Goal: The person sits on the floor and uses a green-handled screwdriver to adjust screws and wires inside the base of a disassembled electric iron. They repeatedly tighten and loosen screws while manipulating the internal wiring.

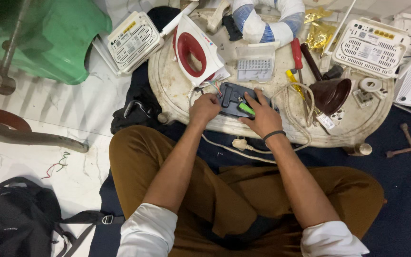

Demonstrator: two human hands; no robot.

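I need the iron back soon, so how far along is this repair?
The white-and-red iron shell already lies apart from the dark soleplate, coloured wires exposed. In hand: the left hand steadies that plate while the right hand works a green-handled tool on it. Reassembly looks left.

The person is wearing a white shirt with the sleeves rolled up above the elbows, leaving both forearms bare. Mustard-brown trousers are covering the legs. A thin black band is circling the wrist just behind the right hand point(264, 117). The left hand point(205, 107) is wearing no ring or band that shows.
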